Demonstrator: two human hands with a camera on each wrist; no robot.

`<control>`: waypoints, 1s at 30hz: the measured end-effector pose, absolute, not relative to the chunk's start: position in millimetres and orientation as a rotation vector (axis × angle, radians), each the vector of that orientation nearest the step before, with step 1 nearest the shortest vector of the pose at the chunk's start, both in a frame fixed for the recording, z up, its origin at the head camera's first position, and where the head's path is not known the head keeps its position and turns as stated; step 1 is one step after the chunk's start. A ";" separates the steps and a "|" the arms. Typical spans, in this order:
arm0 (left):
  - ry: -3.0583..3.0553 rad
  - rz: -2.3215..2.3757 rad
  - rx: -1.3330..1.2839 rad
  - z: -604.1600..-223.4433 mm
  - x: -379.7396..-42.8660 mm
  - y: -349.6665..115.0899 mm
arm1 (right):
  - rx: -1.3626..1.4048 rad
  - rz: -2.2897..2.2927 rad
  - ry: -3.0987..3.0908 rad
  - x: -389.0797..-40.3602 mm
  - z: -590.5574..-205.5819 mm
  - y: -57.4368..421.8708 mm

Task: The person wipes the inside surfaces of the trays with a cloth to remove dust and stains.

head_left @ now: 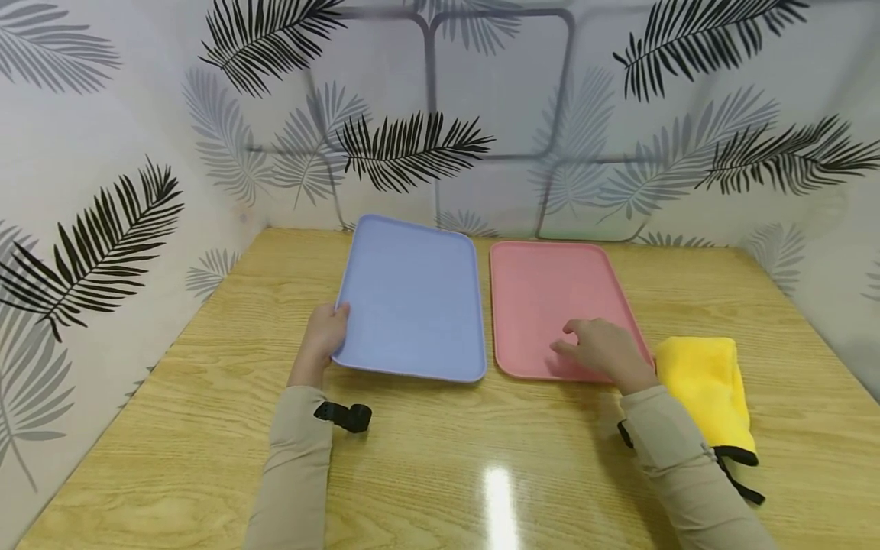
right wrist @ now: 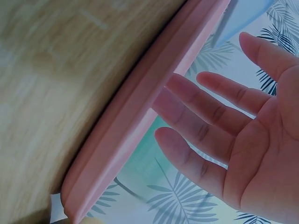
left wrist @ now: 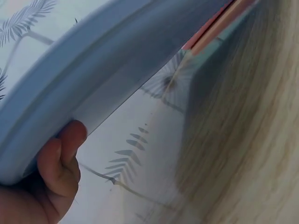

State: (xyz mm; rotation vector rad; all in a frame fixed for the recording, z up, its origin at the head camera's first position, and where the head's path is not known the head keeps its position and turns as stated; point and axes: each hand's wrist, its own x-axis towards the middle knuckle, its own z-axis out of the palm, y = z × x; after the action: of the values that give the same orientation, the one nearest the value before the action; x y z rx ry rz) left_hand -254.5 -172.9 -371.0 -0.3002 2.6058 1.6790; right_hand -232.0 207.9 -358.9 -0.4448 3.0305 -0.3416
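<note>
My left hand [head_left: 326,333] grips the left edge of a blue tray [head_left: 415,298], thumb over the rim and fingers curled beneath. In the left wrist view the blue tray's underside [left wrist: 117,60] is tilted and raised off the tabletop, with curled fingers [left wrist: 63,158] against it. To its right, a pink tray [head_left: 543,290] lies flat on the table. Over the pink tray's near right part hovers my right hand [head_left: 601,347], holding nothing. The right wrist view has its fingers [right wrist: 201,126] spread and gently bent near the pink rim [right wrist: 121,121].
A folded yellow cloth [head_left: 704,389] with a dark edge lies on the wooden table [head_left: 172,435], beside the right forearm. Behind the table hangs a leaf-patterned white curtain [head_left: 495,92]. Black straps with a small camera [head_left: 354,418] are on the wrists.
</note>
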 end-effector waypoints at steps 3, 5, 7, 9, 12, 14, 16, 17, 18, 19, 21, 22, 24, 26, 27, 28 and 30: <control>2.599 1.745 -0.320 -367.2 -250.3 -170.4 | -0.444 -0.337 3.035 -230.9 -358.3 208.1; 2.589 1.801 -0.335 -364.6 -247.8 -167.2 | -0.445 -0.337 3.037 -230.5 -358.3 208.6; 2.575 1.854 -0.348 -362.5 -245.2 -162.7 | -0.443 -0.341 3.037 -230.4 -358.2 209.1; 2.544 1.908 -0.345 -361.6 -242.4 -158.0 | -0.440 -0.348 3.036 -230.0 -357.9 209.7; 2.484 1.987 -0.340 -363.5 -237.4 -150.1 | -0.436 -0.361 3.030 -228.8 -356.9 210.9; 2.460 2.035 -0.339 -366.5 -233.5 -144.5 | -0.425 -0.362 3.021 -227.8 -356.4 212.2; 2.468 2.054 -0.348 -369.4 -229.8 -138.2 | -0.412 -0.357 3.009 -226.8 -355.6 213.9; 2.488 2.054 -0.346 -370.5 -228.1 -134.9 | -0.405 -0.353 3.005 -226.2 -355.3 215.0; 2.497 2.069 -0.346 -371.6 -226.7 -131.4 | -0.401 -0.351 3.001 -225.7 -354.8 215.8; 2.514 2.073 -0.341 -372.3 -225.2 -128.0 | -0.399 -0.351 2.997 -225.5 -354.4 216.4; 2.532 2.091 -0.328 -373.3 -223.1 -121.9 | -0.397 -0.355 2.995 -224.9 -353.4 217.2; 2.530 2.105 -0.322 -373.4 -221.8 -118.8 | -0.396 -0.361 2.994 -224.7 -353.1 217.5; 2.516 2.139 -0.309 -373.4 -219.6 -113.3 | -0.391 -0.371 2.995 -224.2 -352.8 218.6; 2.512 2.153 -0.308 -372.4 -217.0 -108.7 | -0.385 -0.376 3.001 -223.3 -352.7 219.9; 2.509 2.160 -0.308 -371.8 -215.6 -106.6 | -0.385 -0.382 3.003 -222.7 -352.6 220.7; 2.499 2.170 -0.311 -371.0 -214.2 -104.8 | -0.388 -0.387 3.008 -222.3 -352.6 221.6; 2.503 2.182 -0.307 -369.3 -211.6 -101.3 | -0.382 -0.385 3.018 -221.2 -351.9 223.7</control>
State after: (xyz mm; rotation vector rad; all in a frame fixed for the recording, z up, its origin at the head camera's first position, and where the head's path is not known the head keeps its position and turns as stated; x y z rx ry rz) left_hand -211.6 -101.3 -369.3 -0.3075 2.5025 2.1821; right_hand -221.2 223.7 -351.9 -0.3817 3.0179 -0.3845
